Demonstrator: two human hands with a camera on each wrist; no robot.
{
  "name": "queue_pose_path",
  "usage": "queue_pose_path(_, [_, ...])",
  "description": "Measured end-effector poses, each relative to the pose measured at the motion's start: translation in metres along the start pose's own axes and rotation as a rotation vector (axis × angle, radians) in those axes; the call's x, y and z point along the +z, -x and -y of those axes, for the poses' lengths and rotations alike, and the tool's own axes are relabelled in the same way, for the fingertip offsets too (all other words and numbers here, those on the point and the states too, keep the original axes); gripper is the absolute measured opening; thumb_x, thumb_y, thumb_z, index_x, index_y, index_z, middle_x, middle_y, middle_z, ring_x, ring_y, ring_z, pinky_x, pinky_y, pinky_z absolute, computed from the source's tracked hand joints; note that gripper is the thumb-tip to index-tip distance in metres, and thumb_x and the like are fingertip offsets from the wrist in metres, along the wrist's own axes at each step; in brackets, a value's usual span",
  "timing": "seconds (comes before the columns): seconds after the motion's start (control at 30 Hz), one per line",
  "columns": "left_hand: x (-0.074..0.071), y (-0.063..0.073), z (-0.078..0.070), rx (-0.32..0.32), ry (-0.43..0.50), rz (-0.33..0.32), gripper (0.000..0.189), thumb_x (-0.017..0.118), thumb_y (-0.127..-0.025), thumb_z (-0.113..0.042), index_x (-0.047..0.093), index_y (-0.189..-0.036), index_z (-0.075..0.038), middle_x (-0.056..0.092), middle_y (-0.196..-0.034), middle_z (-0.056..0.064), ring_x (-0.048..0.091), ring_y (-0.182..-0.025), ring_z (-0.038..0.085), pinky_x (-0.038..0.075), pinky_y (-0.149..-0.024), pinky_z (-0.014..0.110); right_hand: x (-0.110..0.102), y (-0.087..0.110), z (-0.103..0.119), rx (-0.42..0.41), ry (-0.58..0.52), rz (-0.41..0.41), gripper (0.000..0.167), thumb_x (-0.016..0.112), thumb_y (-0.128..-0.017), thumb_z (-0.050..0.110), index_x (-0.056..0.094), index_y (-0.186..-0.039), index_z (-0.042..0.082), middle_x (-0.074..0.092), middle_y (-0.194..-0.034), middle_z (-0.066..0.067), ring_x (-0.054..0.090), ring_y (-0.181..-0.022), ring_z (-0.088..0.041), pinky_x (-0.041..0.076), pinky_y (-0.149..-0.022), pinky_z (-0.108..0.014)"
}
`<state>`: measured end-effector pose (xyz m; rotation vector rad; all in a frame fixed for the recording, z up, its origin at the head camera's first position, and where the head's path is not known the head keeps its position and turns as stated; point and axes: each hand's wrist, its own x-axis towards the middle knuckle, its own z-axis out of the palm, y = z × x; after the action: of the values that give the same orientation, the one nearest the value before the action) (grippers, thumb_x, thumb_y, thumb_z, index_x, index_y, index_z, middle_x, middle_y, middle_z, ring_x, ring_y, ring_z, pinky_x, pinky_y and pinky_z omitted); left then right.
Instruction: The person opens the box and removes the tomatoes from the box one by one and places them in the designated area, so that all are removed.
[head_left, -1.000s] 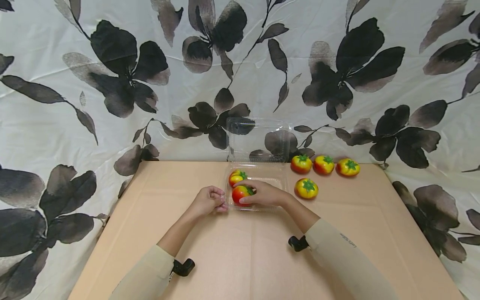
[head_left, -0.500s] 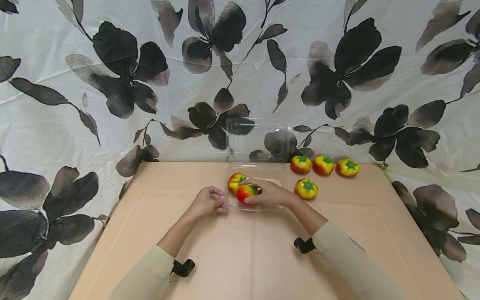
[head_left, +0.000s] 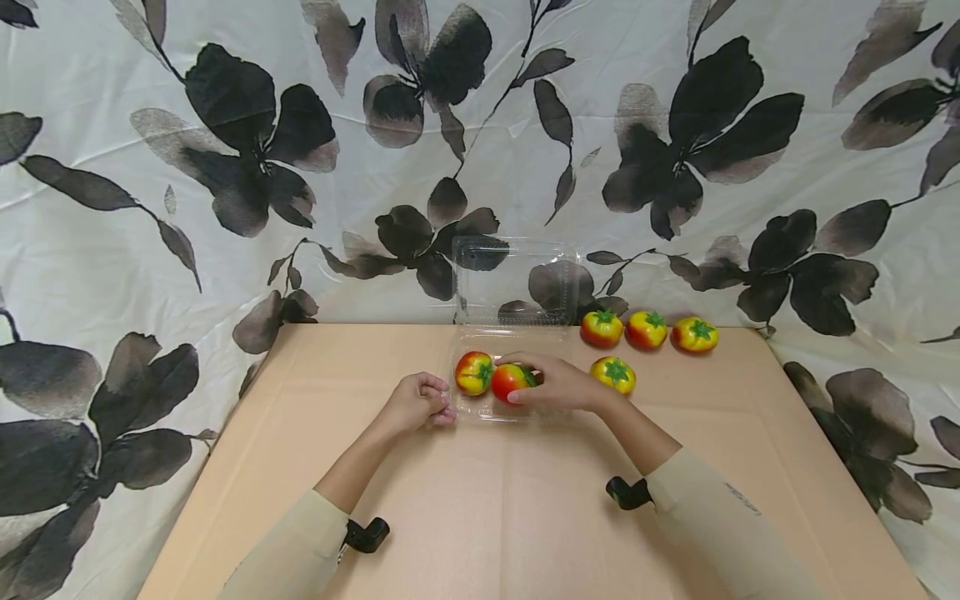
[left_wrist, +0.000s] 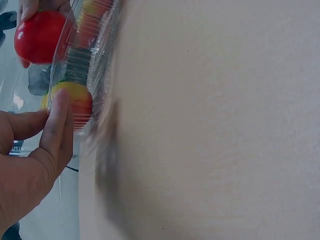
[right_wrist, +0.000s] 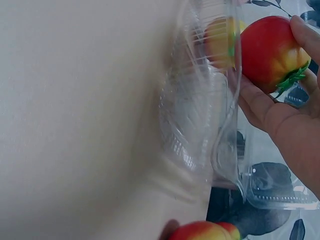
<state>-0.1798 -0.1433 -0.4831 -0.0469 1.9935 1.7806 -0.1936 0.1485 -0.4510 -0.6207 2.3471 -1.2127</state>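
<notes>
A clear plastic clamshell box (head_left: 551, 340) lies with its lid raised. My left hand (head_left: 416, 404) pinches its left rim between thumb and fingers; in the left wrist view that hand (left_wrist: 37, 155) shows the pinch plainly. My right hand (head_left: 558, 382) holds a red-and-yellow tomato (head_left: 510, 382) with a green calyx over the box's front part. In the right wrist view the held tomato (right_wrist: 272, 52) sits between thumb and fingers, above the rim. Another tomato (head_left: 474, 372) rests inside the box at the left, close beside the held one.
To the right of the box, three tomatoes stand in a row at the back: one left (head_left: 602, 328), one middle (head_left: 647, 330), one right (head_left: 695, 334). A nearer tomato (head_left: 615, 374) is partly behind the right wrist. The raised lid (head_left: 517, 279) leans before a flowered cloth (head_left: 300, 267).
My right hand has moved the held tomato to the right, away from the left wall. The other tomato in the box has shifted nearer to me. My left hand has stayed put.
</notes>
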Motion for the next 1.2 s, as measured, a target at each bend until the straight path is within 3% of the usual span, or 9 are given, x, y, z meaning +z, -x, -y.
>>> queue_pose_path(0.4, [0.0,0.0,0.0,-0.01,0.011,-0.006,0.028,0.057,-0.098,0.013,0.048,-0.124,0.019,0.061,-0.097,0.023,0.074,-0.075,0.019,0.068,-0.076,0.037,-0.011,0.023,-0.004,-0.055,0.003,-0.041,0.064,0.082,-0.09,0.033,0.055,-0.147,0.026,0.056,-0.15,0.0,0.048,-0.142,-0.029,0.046,-0.117,-0.058])
queue_pose_path(0.6, [0.0,0.002,0.0,-0.005,0.006,-0.007,0.028,0.057,-0.099,0.012,0.048,-0.125,0.019,0.062,-0.098,0.022,0.074,-0.075,0.019,0.068,-0.079,0.04,-0.018,0.037,-0.006,-0.076,0.0,-0.099,0.064,0.085,-0.086,0.03,0.057,-0.144,0.026,0.057,-0.148,-0.002,0.048,-0.14,-0.031,0.043,-0.118,-0.062])
queue_pose_path(0.87, [0.0,0.002,0.002,0.014,0.03,-0.001,0.027,0.054,-0.098,0.015,0.047,-0.124,0.02,0.06,-0.099,0.026,0.073,-0.076,0.02,0.068,-0.073,0.033,-0.024,0.05,-0.01,-0.122,0.018,-0.169,0.066,0.089,-0.082,0.02,0.059,-0.141,0.023,0.059,-0.144,-0.001,0.05,-0.138,-0.029,0.043,-0.119,-0.059])
queue_pose_path(1.07, [0.002,0.002,0.002,0.02,0.029,0.007,0.027,0.053,-0.098,0.015,0.047,-0.124,0.021,0.059,-0.096,0.023,0.073,-0.077,0.021,0.068,-0.073,0.033,-0.03,0.061,-0.013,-0.104,0.05,-0.209,0.067,0.089,-0.081,0.019,0.059,-0.141,0.026,0.059,-0.143,-0.002,0.052,-0.135,-0.03,0.045,-0.116,-0.061])
queue_pose_path(1.2, [0.002,0.002,0.002,0.022,0.033,0.008,0.027,0.054,-0.099,0.015,0.046,-0.124,0.021,0.059,-0.094,0.019,0.073,-0.075,0.02,0.068,-0.074,0.035,-0.038,0.07,-0.014,-0.07,0.041,-0.226,0.067,0.089,-0.081,0.021,0.059,-0.141,0.03,0.057,-0.145,-0.001,0.048,-0.139,-0.031,0.04,-0.119,-0.065])
